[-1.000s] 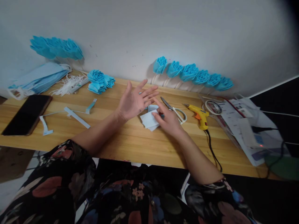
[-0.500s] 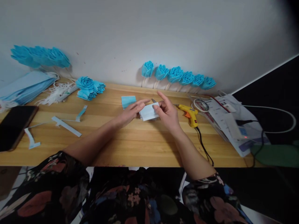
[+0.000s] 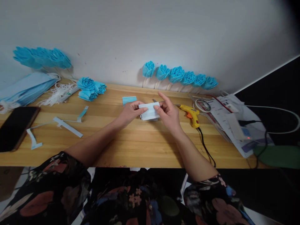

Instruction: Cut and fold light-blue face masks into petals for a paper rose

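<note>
Head view: both hands on one pale sheet [image 3: 149, 113], mid-table, held above the wood. Left hand [image 3: 131, 111] is curled, thumb on the sheet's upper left, fingers bent behind it. Right hand [image 3: 170, 116] pinches the upper right, thumb on top; my index finger points up and away, clear of the sheet. So each hand is closed to a pinch. Other edges show just under the sheet; can't tell whether they touch it.

Blue piece [image 3: 128, 100] lies flat just beyond my left hand. A dark scissor tip [image 3: 154, 101] pokes out behind the sheet, rest hidden. Yellow glue gun [image 3: 192, 116] lies right of my right hand, nozzle toward it, black cord running to the table's [image 3: 140, 153] near edge. Tape roll [image 3: 203, 106] just past it. Six blue flowers [image 3: 177, 74] lean on the wall. Off left: cut white strips [image 3: 69, 127], phone [image 3: 18, 128], mask stack [image 3: 30, 87].
</note>
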{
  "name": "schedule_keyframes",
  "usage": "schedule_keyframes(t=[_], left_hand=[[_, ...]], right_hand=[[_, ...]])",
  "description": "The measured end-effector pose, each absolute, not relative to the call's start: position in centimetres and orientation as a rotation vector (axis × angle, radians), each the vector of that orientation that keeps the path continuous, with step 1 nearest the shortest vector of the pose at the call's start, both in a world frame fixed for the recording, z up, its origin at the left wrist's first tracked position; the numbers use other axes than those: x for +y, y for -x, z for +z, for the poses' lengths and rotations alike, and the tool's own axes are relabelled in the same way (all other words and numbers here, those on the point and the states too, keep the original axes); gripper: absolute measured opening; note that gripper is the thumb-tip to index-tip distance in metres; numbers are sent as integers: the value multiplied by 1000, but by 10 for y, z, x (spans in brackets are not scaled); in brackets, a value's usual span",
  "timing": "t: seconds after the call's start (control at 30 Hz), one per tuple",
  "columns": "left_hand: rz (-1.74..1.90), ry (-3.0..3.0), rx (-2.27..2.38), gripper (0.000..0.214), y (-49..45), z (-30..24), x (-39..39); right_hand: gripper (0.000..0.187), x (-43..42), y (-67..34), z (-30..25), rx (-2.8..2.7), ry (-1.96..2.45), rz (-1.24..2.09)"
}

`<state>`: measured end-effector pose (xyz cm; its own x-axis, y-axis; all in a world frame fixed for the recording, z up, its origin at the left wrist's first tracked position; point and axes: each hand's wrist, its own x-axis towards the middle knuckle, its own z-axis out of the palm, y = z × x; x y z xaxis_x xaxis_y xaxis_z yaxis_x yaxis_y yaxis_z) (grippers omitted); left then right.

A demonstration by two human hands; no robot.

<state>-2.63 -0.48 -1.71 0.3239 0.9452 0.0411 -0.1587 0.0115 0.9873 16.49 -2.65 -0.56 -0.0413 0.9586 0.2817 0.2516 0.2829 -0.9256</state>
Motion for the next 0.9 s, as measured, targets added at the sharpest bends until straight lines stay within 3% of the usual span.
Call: schedule_keyframes(t=[0.63, 0.9], left_hand=[[1103, -1354, 946, 40, 28, -10, -5], [1045, -1468, 962, 39, 28, -10, -8]], right_hand=[[50, -25, -165, -10, -1649, 1175, 818], [27, -28, -164, -5, -1646, 1208, 832]])
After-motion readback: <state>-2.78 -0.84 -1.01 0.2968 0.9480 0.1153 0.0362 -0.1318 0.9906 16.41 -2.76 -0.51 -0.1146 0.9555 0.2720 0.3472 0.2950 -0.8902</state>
